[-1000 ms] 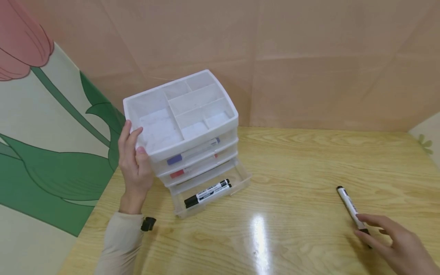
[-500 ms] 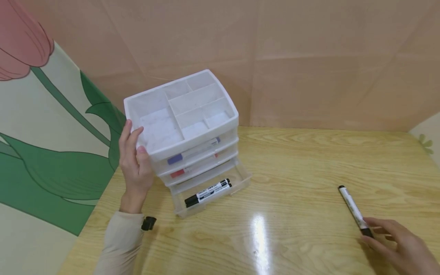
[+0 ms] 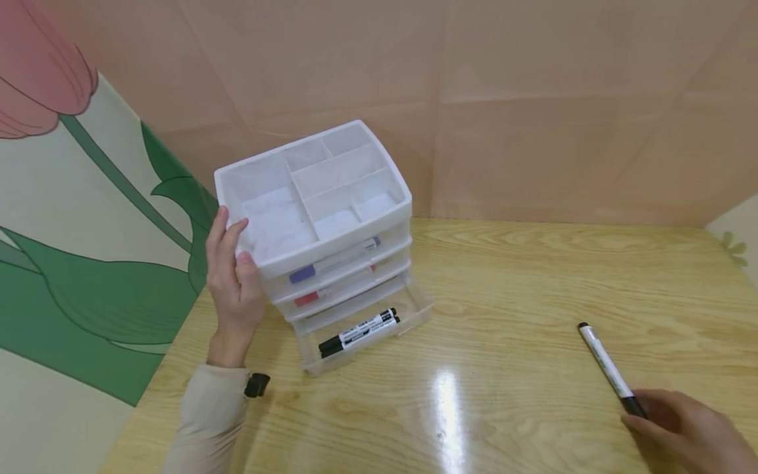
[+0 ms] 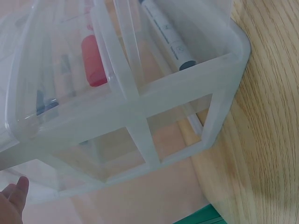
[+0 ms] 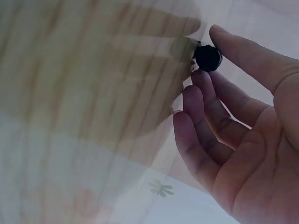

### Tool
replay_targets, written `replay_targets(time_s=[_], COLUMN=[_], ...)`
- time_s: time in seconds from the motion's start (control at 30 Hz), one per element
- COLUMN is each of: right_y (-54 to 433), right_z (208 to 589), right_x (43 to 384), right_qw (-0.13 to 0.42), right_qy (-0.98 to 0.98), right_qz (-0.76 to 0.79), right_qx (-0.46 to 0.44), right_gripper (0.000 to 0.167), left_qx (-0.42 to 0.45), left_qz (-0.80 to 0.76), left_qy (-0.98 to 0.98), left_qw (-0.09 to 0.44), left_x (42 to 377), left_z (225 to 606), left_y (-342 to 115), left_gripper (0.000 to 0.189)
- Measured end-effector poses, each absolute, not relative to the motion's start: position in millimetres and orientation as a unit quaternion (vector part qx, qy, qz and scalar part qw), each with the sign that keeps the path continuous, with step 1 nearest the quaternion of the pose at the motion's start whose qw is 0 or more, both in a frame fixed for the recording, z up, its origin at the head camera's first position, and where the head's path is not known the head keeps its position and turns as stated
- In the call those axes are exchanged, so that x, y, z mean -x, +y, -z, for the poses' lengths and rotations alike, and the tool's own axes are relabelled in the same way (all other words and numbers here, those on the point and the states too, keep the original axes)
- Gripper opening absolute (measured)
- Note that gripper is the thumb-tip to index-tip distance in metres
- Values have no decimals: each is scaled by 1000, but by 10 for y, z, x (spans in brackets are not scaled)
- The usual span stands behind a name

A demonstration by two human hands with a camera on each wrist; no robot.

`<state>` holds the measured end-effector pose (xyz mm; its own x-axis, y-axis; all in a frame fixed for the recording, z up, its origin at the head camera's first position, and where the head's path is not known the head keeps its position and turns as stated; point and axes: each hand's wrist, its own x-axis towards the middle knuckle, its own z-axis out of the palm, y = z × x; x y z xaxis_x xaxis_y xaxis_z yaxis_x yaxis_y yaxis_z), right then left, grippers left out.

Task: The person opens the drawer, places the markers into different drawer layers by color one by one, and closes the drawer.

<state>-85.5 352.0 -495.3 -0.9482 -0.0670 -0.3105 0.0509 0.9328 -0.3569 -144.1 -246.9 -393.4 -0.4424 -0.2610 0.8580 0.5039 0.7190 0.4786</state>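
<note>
On the left of the table stands a white plastic drawer organizer (image 3: 331, 174). My left hand (image 3: 233, 283) holds its left front corner, fingers at the side and rim, thumb towards the front. The clear bottom drawer (image 3: 414, 306) is pulled out and holds two black-capped markers (image 3: 360, 334) side by side. At the right, my right hand (image 3: 687, 421) pinches a white marker (image 3: 606, 365) by its black cap end. In the right wrist view the marker's round black end (image 5: 208, 58) sits between thumb and fingertips.
A blue-capped marker (image 3: 303, 273) lies in the shut top drawer, a red-capped marker (image 3: 308, 298) in the middle one. The wooden table (image 3: 509, 276) meets a tan cloth backdrop (image 3: 562, 131) behind. A wall with a painted tulip (image 3: 47, 66) borders the left side.
My right hand has shifted slightly right, its fingers coming nearer the marker's capped end. The marker's near end has swung a little to the right. The left hand and organizer look unchanged.
</note>
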Motion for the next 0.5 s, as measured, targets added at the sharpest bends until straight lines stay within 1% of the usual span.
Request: replay_targets(time_s=[0.07,0.2,0.33,0.4,0.5], right_y=[3529,3524,3495,3489,3495], right_z=[4957,4944,4912,4896,4880], right_x=[860,840,823,807,791], right_qw=[182,176,176,167,137], right_qy=[967,969,966,966,969], right_qz=[178,176,188,198,203], right_qx=[-3,5,0,1,6], right_gripper=[64,57,56,55,51], left_qx=[78,76,77,77,78], left_qz=[367,367,366,366,368], left_qy=[-767,-767,-769,-770,-768], left_qw=[521,521,518,517,518], left_x=[1442,1443,1443,1443,1445], left_z=[3935,3934,3938,3941,3938], left_y=[-2467,-2462,-2457,-2456,-2452], left_gripper=[42,42,42,42,42])
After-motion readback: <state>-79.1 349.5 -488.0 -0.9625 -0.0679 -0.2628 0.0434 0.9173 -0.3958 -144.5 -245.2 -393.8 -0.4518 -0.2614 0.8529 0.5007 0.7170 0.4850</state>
